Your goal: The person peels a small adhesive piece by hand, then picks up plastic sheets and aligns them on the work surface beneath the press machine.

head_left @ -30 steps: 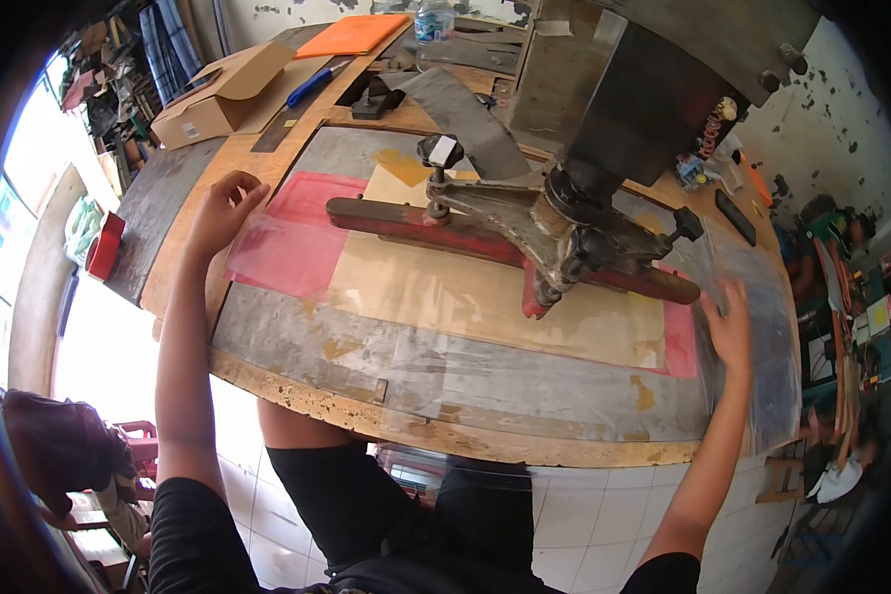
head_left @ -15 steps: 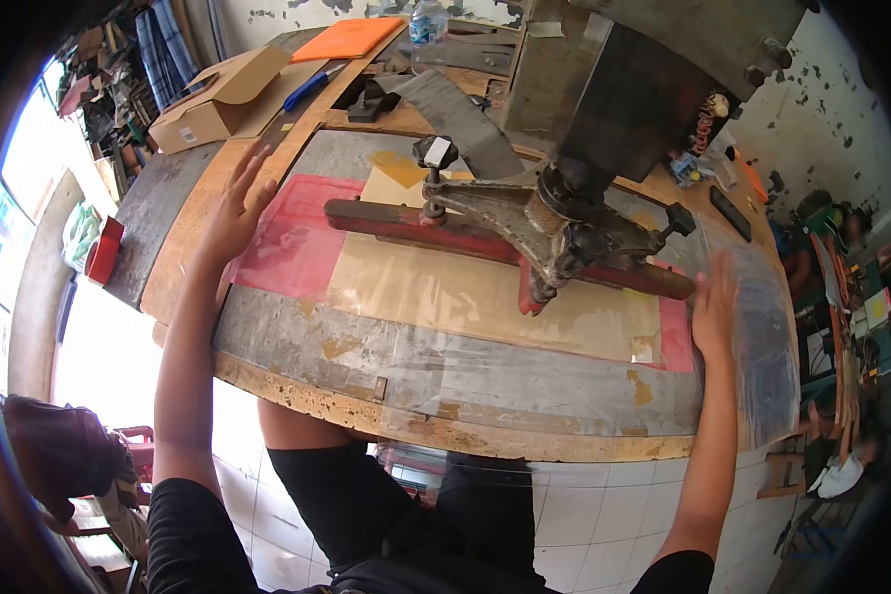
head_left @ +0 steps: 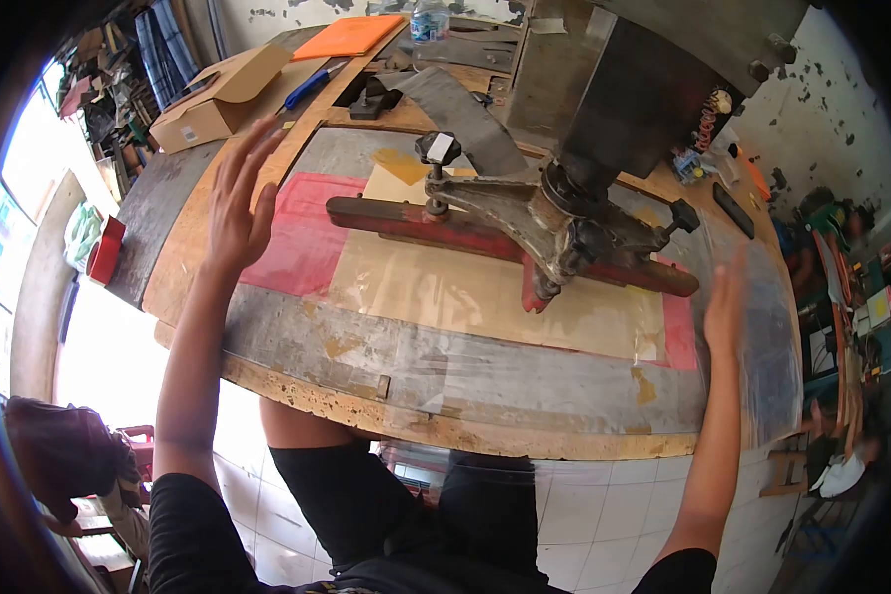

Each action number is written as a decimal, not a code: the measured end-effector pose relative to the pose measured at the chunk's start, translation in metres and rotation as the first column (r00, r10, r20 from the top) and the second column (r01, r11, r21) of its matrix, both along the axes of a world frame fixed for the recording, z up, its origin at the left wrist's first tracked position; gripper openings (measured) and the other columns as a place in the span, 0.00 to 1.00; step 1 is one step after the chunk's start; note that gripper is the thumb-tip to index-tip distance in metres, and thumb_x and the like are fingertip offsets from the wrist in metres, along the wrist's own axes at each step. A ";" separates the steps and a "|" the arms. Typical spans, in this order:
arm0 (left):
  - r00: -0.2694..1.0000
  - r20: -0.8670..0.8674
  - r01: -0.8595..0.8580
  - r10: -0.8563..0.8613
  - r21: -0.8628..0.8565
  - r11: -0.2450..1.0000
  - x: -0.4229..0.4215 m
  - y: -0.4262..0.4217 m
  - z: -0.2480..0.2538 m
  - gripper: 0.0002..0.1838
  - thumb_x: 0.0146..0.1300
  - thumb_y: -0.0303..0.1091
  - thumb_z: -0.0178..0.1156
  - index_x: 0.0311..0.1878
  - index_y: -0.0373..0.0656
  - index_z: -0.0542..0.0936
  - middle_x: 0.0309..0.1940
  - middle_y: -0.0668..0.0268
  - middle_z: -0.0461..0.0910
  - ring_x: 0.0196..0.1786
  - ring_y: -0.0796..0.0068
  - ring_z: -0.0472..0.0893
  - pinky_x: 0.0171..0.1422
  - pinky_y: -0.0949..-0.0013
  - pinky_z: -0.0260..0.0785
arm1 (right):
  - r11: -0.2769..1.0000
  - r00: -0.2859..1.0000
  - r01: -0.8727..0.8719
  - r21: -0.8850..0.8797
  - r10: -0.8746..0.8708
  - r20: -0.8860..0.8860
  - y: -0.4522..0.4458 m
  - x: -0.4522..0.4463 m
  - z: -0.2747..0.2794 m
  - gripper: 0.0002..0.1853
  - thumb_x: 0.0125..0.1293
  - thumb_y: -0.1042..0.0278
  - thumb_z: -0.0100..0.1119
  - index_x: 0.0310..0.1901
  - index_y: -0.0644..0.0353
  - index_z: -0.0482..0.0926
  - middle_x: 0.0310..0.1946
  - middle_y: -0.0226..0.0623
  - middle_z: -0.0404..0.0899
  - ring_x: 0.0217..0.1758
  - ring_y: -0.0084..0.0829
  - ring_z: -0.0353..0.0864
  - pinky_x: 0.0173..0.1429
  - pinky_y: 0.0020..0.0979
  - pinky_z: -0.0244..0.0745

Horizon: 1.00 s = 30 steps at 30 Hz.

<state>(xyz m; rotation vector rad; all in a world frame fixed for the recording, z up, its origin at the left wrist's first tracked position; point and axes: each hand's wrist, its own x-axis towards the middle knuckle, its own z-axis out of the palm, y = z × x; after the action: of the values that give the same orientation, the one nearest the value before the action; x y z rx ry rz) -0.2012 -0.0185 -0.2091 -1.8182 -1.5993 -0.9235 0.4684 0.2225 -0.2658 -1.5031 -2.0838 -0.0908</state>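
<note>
Pink film (head_left: 292, 243) and tan sheet (head_left: 465, 297) already lie under the bar (head_left: 391, 215); what remains, I cannot tell; my left hand (head_left: 234, 213) and right hand (head_left: 726, 315) are straight-fingered, empty

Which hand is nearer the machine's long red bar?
Right. The right hand is just off the right end of the red bar; the left hand is beyond its left end, across a wider gap.
</note>
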 end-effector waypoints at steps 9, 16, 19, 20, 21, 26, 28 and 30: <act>0.563 -0.230 0.631 -0.794 -0.500 0.593 0.179 -0.019 -0.002 0.34 0.84 0.60 0.49 0.77 0.42 0.77 0.82 0.51 0.70 0.82 0.56 0.72 0.83 0.47 0.67 | 0.412 0.816 -0.530 0.741 0.486 0.313 -0.087 -0.078 0.056 0.39 0.86 0.36 0.38 0.80 0.64 0.63 0.82 0.56 0.59 0.86 0.55 0.60 0.88 0.58 0.56; 0.508 -0.085 0.725 -0.857 -0.495 0.478 0.189 0.010 -0.022 0.14 0.70 0.43 0.63 0.43 0.40 0.83 0.52 0.58 0.85 0.48 0.64 0.84 0.57 0.59 0.77 | 0.087 0.052 -0.994 -0.064 0.908 0.417 -0.156 -0.174 0.052 0.34 0.79 0.31 0.53 0.50 0.62 0.87 0.54 0.40 0.88 0.58 0.35 0.87 0.66 0.35 0.81; 0.520 0.018 0.781 -0.854 -0.414 0.467 0.189 0.013 -0.031 0.15 0.69 0.42 0.64 0.47 0.39 0.84 0.55 0.56 0.85 0.51 0.63 0.85 0.55 0.59 0.79 | 0.056 0.038 -0.998 -0.032 0.910 0.412 -0.150 -0.183 0.055 0.33 0.79 0.33 0.54 0.46 0.63 0.86 0.45 0.39 0.89 0.45 0.33 0.89 0.50 0.29 0.83; 0.520 0.024 0.784 -0.854 -0.411 0.466 0.188 0.014 -0.031 0.15 0.69 0.42 0.64 0.47 0.39 0.84 0.55 0.56 0.85 0.51 0.63 0.85 0.55 0.59 0.79 | 0.038 0.040 -0.999 0.012 0.915 0.403 -0.149 -0.188 0.054 0.32 0.79 0.34 0.54 0.46 0.62 0.86 0.45 0.38 0.89 0.44 0.32 0.88 0.50 0.29 0.83; 0.522 0.062 0.800 -0.851 -0.382 0.463 0.186 0.014 -0.028 0.16 0.69 0.42 0.65 0.49 0.38 0.84 0.57 0.55 0.85 0.54 0.61 0.86 0.56 0.59 0.79 | 0.021 0.042 -0.998 0.057 0.918 0.394 -0.148 -0.193 0.053 0.31 0.79 0.35 0.55 0.46 0.62 0.86 0.46 0.37 0.89 0.44 0.31 0.88 0.51 0.29 0.83; 0.534 0.304 0.838 -0.789 -0.311 0.448 0.176 0.015 -0.017 0.22 0.67 0.40 0.69 0.59 0.36 0.85 0.64 0.53 0.84 0.63 0.55 0.86 0.63 0.57 0.80 | 0.209 0.276 -0.947 0.244 0.918 0.286 -0.143 -0.198 0.048 0.18 0.77 0.48 0.66 0.49 0.56 0.88 0.46 0.30 0.88 0.47 0.29 0.87 0.53 0.30 0.82; 0.545 0.297 0.829 -0.784 -0.332 0.450 0.172 0.015 -0.013 0.25 0.68 0.42 0.69 0.62 0.37 0.86 0.67 0.51 0.84 0.63 0.52 0.88 0.65 0.55 0.81 | 0.204 0.270 -0.950 0.236 0.916 0.296 -0.138 -0.201 0.043 0.16 0.76 0.52 0.68 0.49 0.57 0.89 0.42 0.30 0.88 0.42 0.28 0.87 0.48 0.30 0.81; 0.540 0.326 0.831 -0.776 -0.349 0.432 0.170 0.016 -0.016 0.27 0.69 0.43 0.69 0.65 0.36 0.85 0.70 0.49 0.82 0.66 0.50 0.86 0.67 0.53 0.80 | 0.201 0.266 -0.953 0.227 0.912 0.311 -0.136 -0.199 0.042 0.14 0.76 0.56 0.69 0.50 0.59 0.89 0.37 0.30 0.88 0.38 0.28 0.87 0.42 0.29 0.80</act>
<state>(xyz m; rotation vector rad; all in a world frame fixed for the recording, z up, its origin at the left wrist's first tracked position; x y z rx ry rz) -0.0311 -0.0020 -0.2247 -3.0812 -0.9541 -1.0836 0.2697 0.0864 -0.2238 0.2401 -2.5142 -0.0884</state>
